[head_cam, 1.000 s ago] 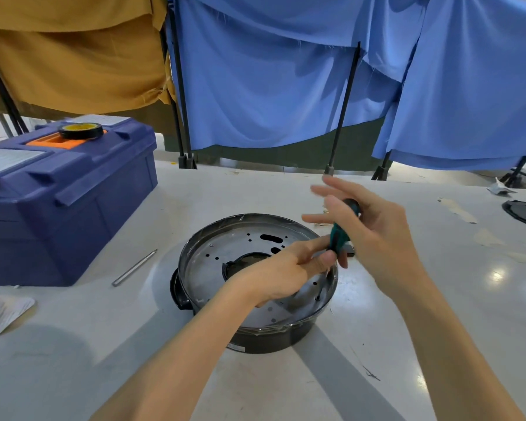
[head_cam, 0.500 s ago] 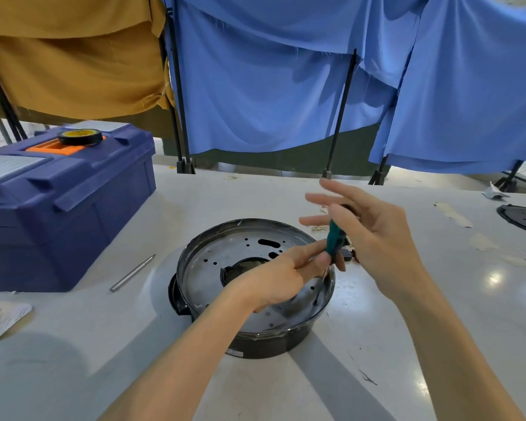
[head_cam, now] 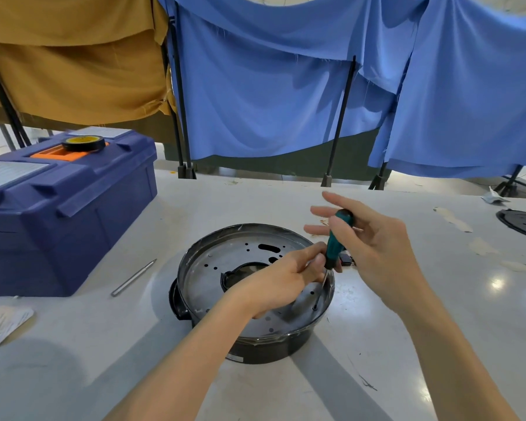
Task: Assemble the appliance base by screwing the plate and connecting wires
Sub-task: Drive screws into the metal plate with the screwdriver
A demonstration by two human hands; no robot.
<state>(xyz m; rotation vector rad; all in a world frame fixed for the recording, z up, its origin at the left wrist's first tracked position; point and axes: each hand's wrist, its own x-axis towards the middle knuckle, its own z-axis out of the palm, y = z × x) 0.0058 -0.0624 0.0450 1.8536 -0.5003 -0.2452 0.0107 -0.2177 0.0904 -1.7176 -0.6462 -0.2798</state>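
White table (head_cam: 73, 375), with blue cloth (head_cam: 271, 86) and mustard cloth (head_cam: 73, 71) hung on frames behind.

Base (head_cam: 271, 347): black, round, sits mid-table. Plate (head_cam: 207, 278), grey and perforated, lies seated inside its rim.

Screwdriver (head_cam: 334, 244): green handle, tilted, tip down at a hole by the plate's near-right edge. A screw (head_cam: 315, 307) seems to sit under the tip, but it is too small to confirm.

Left hand (head_cam: 274, 287): over the plate, thumb and forefinger pinching the bottom of the handle to steady it.

Right hand (head_cam: 377, 250): at the handle top. Fingers fan out nearly straight while the thumb presses the handle against them. It looks like a twirling grip rather than a full fist.

Progress, by judgement:
- Plate placement is done.
- Screwing is under way at this one hole.
- Several other holes show dark, so they are likely unfilled, though I cannot count seated screws.
- No wires are visible. A small black part (head_cam: 345, 259) just beside the right rim may be a connector, but I cannot tell.
- Wire connection appears wholly left to do.

Elsewhere:
- Navy toolbox (head_cam: 58, 223) at left, with a tape roll (head_cam: 84, 143) on its lid.
- Metal pin (head_cam: 133, 278) between the toolbox and the base.
- Paper packet (head_cam: 0, 323) at the left edge.
- Black disc (head_cam: 523, 223) at far right.
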